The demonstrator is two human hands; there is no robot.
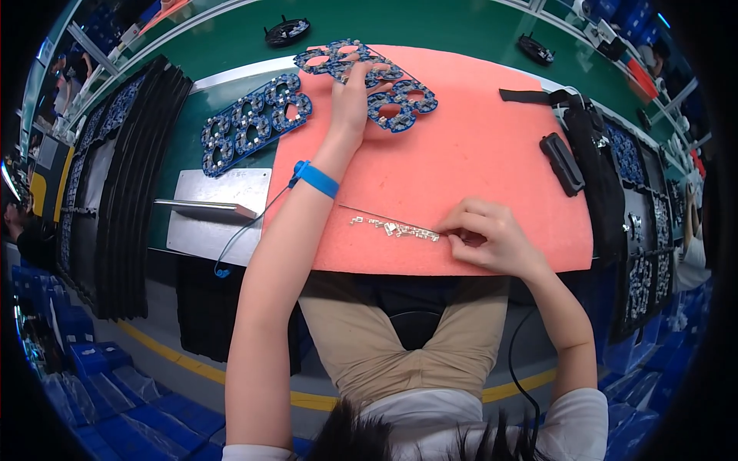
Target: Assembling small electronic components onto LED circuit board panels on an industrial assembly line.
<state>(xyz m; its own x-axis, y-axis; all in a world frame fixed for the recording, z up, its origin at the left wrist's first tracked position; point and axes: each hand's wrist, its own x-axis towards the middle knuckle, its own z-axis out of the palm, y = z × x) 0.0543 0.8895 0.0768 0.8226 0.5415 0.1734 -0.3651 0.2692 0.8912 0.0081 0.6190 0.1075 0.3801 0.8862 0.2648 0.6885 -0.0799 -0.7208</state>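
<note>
At the far side of the pink foam mat [469, 161], my left hand [353, 104] grips a blue circuit board panel [396, 104] with rounded cut-outs. Its fingers partly cover the panel, and a blue wrist strap [316, 179] circles that wrist. My right hand [484, 237] is closed near the mat's front edge, pinching one end of a thin dark rod [377, 213]. Beside the rod lies a row of small whitish parts [396, 229]. Another blue circuit board panel [254, 123] sits to the left of my left hand.
A metal plate with an upright flange [219, 215] stands left of the mat. Black racks holding boards [127, 184] rise at the left, with more trays [638, 230] at the right. A black clamp-like object [563, 164] lies on the mat's right side. Dark oval items [287, 31] rest on the green surface beyond.
</note>
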